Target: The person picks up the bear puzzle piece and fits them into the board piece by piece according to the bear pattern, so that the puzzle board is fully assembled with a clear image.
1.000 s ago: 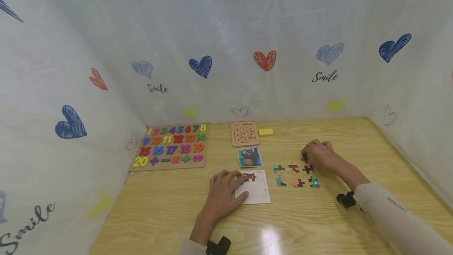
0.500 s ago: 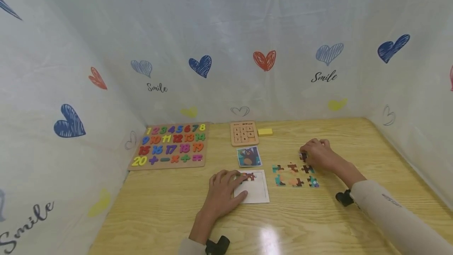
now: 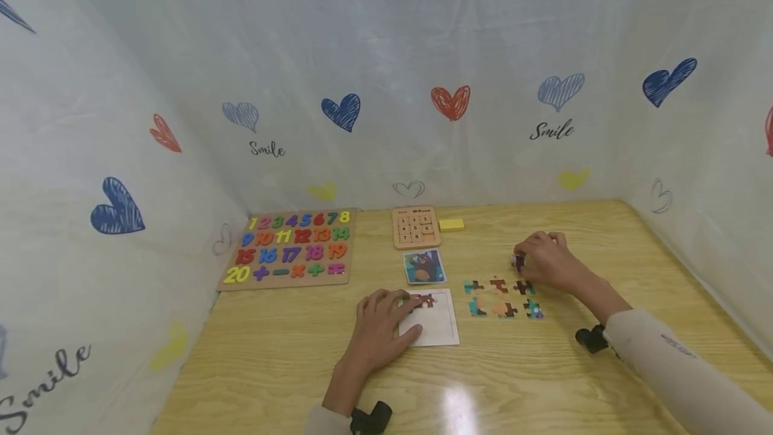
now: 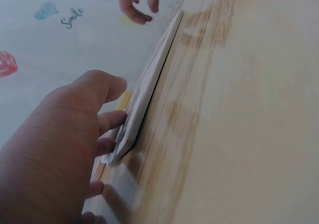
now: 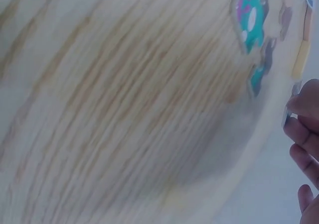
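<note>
My right hand (image 3: 551, 262) pinches a dark jigsaw piece (image 3: 518, 262) between thumb and fingers, just behind the loose pieces; the right wrist view shows its thin edge at the fingertips. My left hand (image 3: 377, 331) lies with fingers spread at the left side of a white puzzle tray (image 3: 441, 327), fingertips at its upper left. In the tray's top part sit joined brown and red pieces (image 3: 426, 301), partly covered by the fingers. Right of the tray, several loose jigsaw pieces (image 3: 506, 310) in teal, brown and orange lie in two rows.
A bear picture card (image 3: 425, 267) lies behind the tray. Behind that are a wooden number slide puzzle (image 3: 417, 227) and a yellow block (image 3: 451, 225). A board of coloured numbers (image 3: 290, 247) stands at the back left. A heart-printed curtain (image 3: 386, 153) borders the table.
My right hand rises slightly with the jigsaw piece, which now shows more upright at the fingertips. The left hand keeps its place on the tray.
</note>
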Available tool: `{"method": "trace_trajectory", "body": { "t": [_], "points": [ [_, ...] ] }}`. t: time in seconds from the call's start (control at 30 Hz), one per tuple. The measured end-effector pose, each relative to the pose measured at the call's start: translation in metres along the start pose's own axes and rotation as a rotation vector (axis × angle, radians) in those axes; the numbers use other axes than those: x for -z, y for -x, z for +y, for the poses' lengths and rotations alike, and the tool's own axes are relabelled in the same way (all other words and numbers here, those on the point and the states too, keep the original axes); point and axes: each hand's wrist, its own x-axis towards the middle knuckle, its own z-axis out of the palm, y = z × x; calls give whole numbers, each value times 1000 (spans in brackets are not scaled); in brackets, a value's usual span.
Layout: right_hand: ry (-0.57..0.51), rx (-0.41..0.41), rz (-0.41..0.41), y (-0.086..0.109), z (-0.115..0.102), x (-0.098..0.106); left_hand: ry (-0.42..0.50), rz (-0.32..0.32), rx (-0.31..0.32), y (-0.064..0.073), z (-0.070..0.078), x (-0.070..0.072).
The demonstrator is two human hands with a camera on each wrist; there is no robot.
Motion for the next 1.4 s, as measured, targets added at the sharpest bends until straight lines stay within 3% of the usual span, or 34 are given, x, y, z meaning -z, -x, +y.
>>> {"method": "trace_trajectory", "body": {
  "t": [0.6, 1.4],
  "points": [
    [-34, 171, 116, -4, -33, 9, 0, -9, 3, -1, 1, 1],
    [-17, 258, 80, -10, -69, 3, 20, -10, 5, 0, 0, 1]
  ]
}}
